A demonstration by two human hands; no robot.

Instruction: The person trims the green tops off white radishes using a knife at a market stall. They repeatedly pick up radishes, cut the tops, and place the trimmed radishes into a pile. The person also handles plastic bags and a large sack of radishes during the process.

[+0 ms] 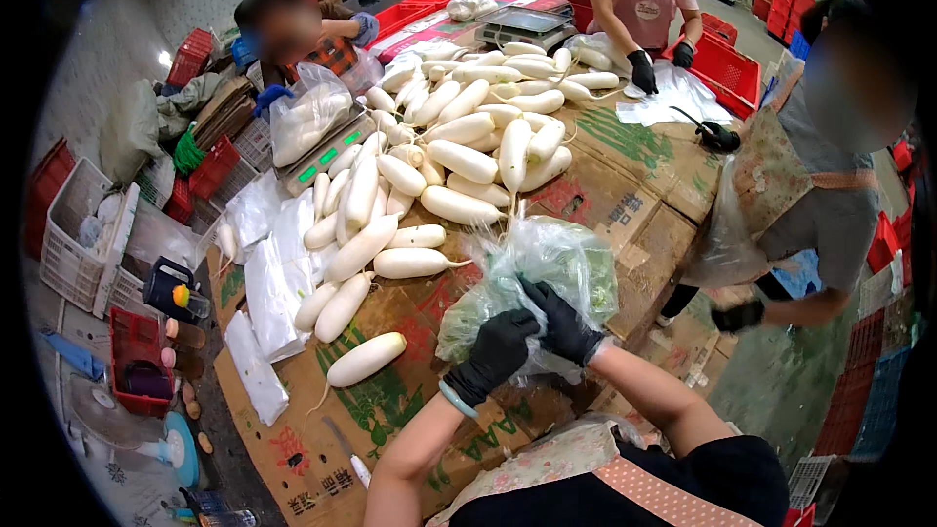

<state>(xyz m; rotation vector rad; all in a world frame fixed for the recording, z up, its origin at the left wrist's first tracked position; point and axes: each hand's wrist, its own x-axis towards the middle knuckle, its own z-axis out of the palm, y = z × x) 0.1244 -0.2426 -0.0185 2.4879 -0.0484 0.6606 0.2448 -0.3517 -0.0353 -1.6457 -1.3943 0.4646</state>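
Both my hands wear black gloves and meet at the gathered plastic of a clear bag (582, 263) that holds something pale green. My left hand (500, 351) pinches the crumpled film from the left, and my right hand (560, 322) grips it just beside. Beyond them lies a large heap of white radishes (461, 161) on flattened cardboard (439, 439). A single white radish (366, 359) rests apart, left of my hands. Stacks of white plastic bags (272, 300) lie along the table's left side. Near my left forearm is a knife with a white handle (360, 470).
A digital scale (322, 154) bearing a filled bag stands at the left, and another scale (527, 20) at the back. Three co-workers stand around the table, one close on the right. Red crates (721, 69) and a white basket (73, 249) stand around it.
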